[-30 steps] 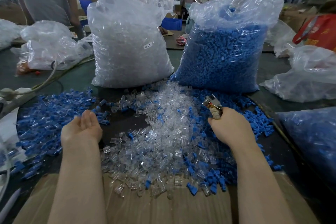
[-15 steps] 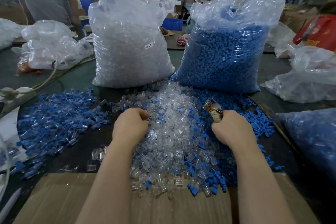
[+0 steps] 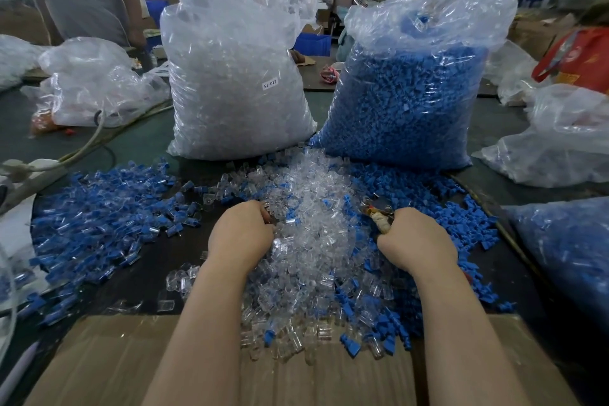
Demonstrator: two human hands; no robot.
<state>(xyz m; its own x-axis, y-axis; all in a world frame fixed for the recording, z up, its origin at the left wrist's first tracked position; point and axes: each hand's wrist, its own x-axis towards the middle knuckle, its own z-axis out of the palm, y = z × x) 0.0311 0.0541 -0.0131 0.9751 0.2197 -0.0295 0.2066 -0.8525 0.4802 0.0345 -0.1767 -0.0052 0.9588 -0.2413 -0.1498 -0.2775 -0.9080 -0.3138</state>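
Step in hand, as judged: picking fresh stock from the heap of clear pieces point(image 3: 309, 208) that lay mid-table, between the pile of joined blue-and-clear parts point(image 3: 99, 217) on the left and the loose blue caps point(image 3: 454, 208) on the right.

The left hand point(image 3: 242, 234) was knuckles-up at the heap's left edge, its fingers curled down into the clear pieces and apparently closed on a few. The fingertips were hidden, so the count could not be told. The right hand point(image 3: 417, 241) rested at the heap's right edge, its fingers wrapped tight round a small tool point(image 3: 379, 216) with a bound handle, metal head pointing away from the person.

Next move, as judged: lift the left hand with a clear piece, take up a blue cap and bring both to the tool. It calls for a light pinch, since the pieces lie loose and slide.

Against the earlier frames: a second before, the left hand lay open, palm up, by the left-hand pile. Half a second before, it had reached the heap with its fingers closing. The right hand and the tool had barely shifted.
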